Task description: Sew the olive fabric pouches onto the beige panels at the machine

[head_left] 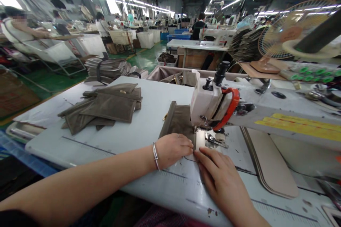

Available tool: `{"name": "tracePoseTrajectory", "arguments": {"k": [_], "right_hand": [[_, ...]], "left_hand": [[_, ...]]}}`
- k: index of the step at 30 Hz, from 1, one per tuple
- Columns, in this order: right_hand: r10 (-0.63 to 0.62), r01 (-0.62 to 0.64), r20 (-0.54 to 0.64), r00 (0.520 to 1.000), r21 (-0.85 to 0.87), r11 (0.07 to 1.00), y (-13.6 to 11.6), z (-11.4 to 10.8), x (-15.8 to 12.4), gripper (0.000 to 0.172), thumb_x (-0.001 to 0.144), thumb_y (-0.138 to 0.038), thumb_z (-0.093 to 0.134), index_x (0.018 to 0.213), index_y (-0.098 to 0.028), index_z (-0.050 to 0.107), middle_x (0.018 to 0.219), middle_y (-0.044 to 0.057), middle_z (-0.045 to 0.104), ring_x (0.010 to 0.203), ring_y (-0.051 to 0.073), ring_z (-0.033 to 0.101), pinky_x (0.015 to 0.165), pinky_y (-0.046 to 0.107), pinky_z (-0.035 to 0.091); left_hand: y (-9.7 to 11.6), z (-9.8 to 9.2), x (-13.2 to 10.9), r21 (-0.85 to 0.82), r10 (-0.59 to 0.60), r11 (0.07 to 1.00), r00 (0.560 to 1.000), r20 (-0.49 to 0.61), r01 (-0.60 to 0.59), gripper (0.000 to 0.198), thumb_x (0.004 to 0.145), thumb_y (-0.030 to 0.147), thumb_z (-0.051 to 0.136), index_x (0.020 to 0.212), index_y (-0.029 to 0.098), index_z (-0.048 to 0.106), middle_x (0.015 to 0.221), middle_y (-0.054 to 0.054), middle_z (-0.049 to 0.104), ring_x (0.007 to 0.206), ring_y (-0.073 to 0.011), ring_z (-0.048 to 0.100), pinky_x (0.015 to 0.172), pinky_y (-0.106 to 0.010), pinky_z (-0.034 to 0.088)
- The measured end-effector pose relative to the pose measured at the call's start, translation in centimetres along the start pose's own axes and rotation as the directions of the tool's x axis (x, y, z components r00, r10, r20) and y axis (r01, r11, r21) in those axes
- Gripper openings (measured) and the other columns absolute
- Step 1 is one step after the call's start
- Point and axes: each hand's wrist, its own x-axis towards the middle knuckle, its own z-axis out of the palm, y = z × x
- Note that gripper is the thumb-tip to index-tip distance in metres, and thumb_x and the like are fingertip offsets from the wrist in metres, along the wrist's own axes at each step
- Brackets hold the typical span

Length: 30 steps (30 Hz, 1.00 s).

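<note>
A dark brown fabric piece (179,118) lies flat at the sewing machine, its right edge under the head (204,104). My left hand (174,149), with a silver bangle at the wrist, rests over its near part, the fingers bent and closed at the edge. My right hand (223,173) meets it from the right, fingertips pinched together at the near corner of the piece, by a pale strip (200,139). The fingertips of both hands almost touch. Small gold-coloured hardware (165,116) shows at the piece's left side. The needle point is hidden.
Brown sewn pieces (106,108) lie heaped on the left of the white table (149,94). Beige rounded panels (277,165) lie under the machine arm. A bin of brown pieces (183,77) stands behind. A fan (289,33) is at right; other people work farther off.
</note>
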Motion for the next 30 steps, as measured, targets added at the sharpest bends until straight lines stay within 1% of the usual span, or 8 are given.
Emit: {"name": "tracePoseTrajectory", "arguments": {"k": [4, 8, 11, 16, 20, 23, 30], "right_hand": [[0.006, -0.006, 0.015, 1.000, -0.007, 1.000, -0.1, -0.2, 0.3, 0.036, 0.096, -0.021, 0.045, 0.131, -0.023, 0.048, 0.132, 0.007, 0.050, 0.117, 0.025, 0.046, 0.094, 0.044, 0.040], [0.027, -0.025, 0.040, 0.999, -0.044, 0.999, 0.1, -0.3, 0.9, 0.037, 0.095, -0.025, 0.047, 0.132, -0.022, 0.047, 0.131, 0.007, 0.051, 0.116, 0.025, 0.047, 0.094, 0.044, 0.041], [0.021, -0.016, 0.065, 0.998, -0.071, 0.997, 0.6, -0.4, 1.5, 0.037, 0.094, -0.026, 0.050, 0.131, -0.023, 0.049, 0.130, 0.006, 0.053, 0.116, 0.026, 0.048, 0.095, 0.045, 0.041], [0.030, -0.025, 0.050, 0.998, -0.112, 0.993, 1.4, 0.0, 2.6, 0.039, 0.093, -0.028, 0.051, 0.132, -0.022, 0.049, 0.131, 0.006, 0.053, 0.111, 0.029, 0.049, 0.094, 0.048, 0.041], [0.062, -0.057, 0.036, 0.997, -0.117, 0.992, 1.6, 0.3, 3.2, 0.038, 0.095, -0.027, 0.047, 0.132, -0.021, 0.049, 0.132, 0.006, 0.052, 0.111, 0.029, 0.049, 0.093, 0.047, 0.042], [0.077, -0.073, 0.033, 0.996, -0.114, 0.991, 1.6, 0.4, 3.4, 0.038, 0.095, -0.025, 0.045, 0.132, -0.021, 0.049, 0.132, 0.007, 0.052, 0.108, 0.029, 0.050, 0.091, 0.046, 0.043], [0.094, -0.093, 0.002, 0.996, -0.101, 0.991, 1.5, 0.6, 3.5, 0.037, 0.094, -0.024, 0.046, 0.131, -0.022, 0.050, 0.132, 0.006, 0.052, 0.109, 0.028, 0.049, 0.093, 0.045, 0.042]], "left_hand": [[-0.9, 0.1, 0.8, 0.017, -0.027, 1.000, 1.000, 0.015, 0.026, 0.020, 0.093, 0.014, 0.047, 0.105, 0.014, 0.063, 0.115, -0.007, 0.066, 0.113, -0.0185, 0.057, 0.103, -0.031, 0.042], [-1.6, 0.4, 1.3, 0.057, -0.029, 0.998, 0.999, -0.024, 0.030, 0.017, 0.093, 0.014, 0.048, 0.103, 0.012, 0.063, 0.112, -0.007, 0.067, 0.110, -0.0177, 0.058, 0.100, -0.030, 0.043], [-2.3, 0.9, 1.5, 0.097, -0.051, 0.994, 0.998, -0.034, 0.054, 0.015, 0.093, 0.015, 0.051, 0.102, 0.013, 0.062, 0.110, -0.007, 0.066, 0.111, -0.0173, 0.057, 0.099, -0.030, 0.044], [-3.0, 1.7, 1.9, 0.112, -0.095, 0.989, 0.995, -0.029, 0.097, 0.019, 0.092, 0.015, 0.050, 0.108, 0.013, 0.060, 0.109, -0.007, 0.066, 0.111, -0.0173, 0.056, 0.100, -0.031, 0.044], [-3.1, 1.4, 2.3, 0.086, -0.176, 0.980, 0.983, -0.047, 0.180, 0.021, 0.089, 0.010, 0.051, 0.106, 0.013, 0.062, 0.111, -0.006, 0.066, 0.110, -0.0170, 0.057, 0.100, -0.030, 0.043], [-3.0, 1.1, 2.6, 0.041, -0.236, 0.970, 0.970, -0.054, 0.239, 0.021, 0.088, 0.010, 0.052, 0.105, 0.014, 0.064, 0.113, -0.005, 0.066, 0.109, -0.0165, 0.058, 0.101, -0.029, 0.042], [-2.7, 0.6, 2.8, 0.028, -0.265, 0.964, 0.963, -0.044, 0.266, 0.021, 0.087, 0.009, 0.053, 0.102, 0.014, 0.065, 0.115, -0.005, 0.066, 0.111, -0.0171, 0.057, 0.103, -0.029, 0.041]]}}
